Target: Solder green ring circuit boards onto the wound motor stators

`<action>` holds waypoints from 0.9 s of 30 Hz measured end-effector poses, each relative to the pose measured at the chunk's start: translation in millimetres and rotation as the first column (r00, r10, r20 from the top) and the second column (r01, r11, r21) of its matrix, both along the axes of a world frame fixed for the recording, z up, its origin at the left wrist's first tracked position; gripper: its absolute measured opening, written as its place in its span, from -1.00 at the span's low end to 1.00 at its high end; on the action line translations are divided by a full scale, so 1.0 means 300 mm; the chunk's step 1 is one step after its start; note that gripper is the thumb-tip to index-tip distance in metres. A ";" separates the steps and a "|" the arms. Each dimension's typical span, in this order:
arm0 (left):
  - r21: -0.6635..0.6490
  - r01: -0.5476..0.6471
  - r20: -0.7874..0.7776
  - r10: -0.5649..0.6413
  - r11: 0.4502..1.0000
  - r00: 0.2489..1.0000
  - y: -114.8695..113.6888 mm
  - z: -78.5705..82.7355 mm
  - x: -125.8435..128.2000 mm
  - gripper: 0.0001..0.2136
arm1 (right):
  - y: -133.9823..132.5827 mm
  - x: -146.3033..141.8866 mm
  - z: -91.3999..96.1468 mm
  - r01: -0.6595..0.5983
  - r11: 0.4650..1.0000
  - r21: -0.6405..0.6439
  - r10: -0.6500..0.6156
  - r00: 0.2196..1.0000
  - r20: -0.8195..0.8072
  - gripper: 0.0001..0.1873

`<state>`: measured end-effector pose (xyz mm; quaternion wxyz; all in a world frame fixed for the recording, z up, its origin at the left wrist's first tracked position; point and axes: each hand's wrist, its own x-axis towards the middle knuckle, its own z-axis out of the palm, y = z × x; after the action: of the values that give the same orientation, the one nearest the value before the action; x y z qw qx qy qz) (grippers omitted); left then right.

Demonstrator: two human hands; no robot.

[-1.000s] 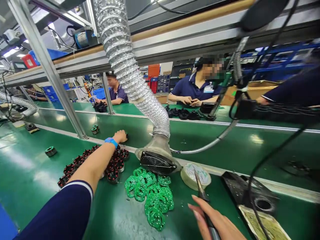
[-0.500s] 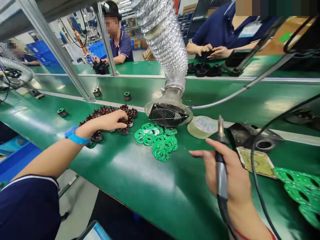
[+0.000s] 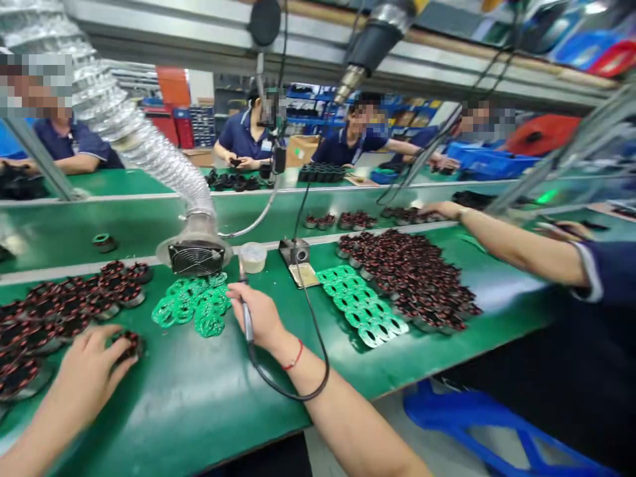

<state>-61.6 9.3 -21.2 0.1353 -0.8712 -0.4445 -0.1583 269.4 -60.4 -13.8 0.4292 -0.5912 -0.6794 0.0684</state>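
Observation:
My left hand point(image 3: 94, 364) is closed around one motor stator point(image 3: 132, 346), dark with copper-red windings, low over the bench. Beside it stands a cluster of similar stators point(image 3: 64, 301) at the left. My right hand point(image 3: 263, 318) grips a soldering iron point(image 3: 247, 320) by its grey and black handle, its tip pointing up. Between the hands lies a loose pile of green ring-shaped circuit boards point(image 3: 191, 301), touched by neither hand. Fingers hide part of the held stator.
A fume duct with a fan point(image 3: 196, 258) hangs behind the boards. Right of it are a round tub point(image 3: 253, 257), an iron stand point(image 3: 294, 252), a panel of green boards point(image 3: 360, 305) and many stators point(image 3: 412, 278). The iron's cable point(image 3: 318, 331) loops over my forearm. A co-worker's arm point(image 3: 517, 248) reaches in from the right.
The view has swung to the right, showing the board panel and large stator group. My left hand has drawn a stator away from the cluster toward me. My right hand still holds the iron.

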 end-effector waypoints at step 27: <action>-0.651 0.481 0.624 0.054 0.586 0.779 -0.135 0.044 0.282 -0.59 | -0.107 -0.288 -0.072 0.086 0.996 0.011 -0.075 0.921 -0.382 -0.61</action>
<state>22.9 -31.1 -7.9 -0.4236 -0.7958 -0.3709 -0.2228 183.0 -92.6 -35.4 0.5636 -0.5881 -0.5592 0.1547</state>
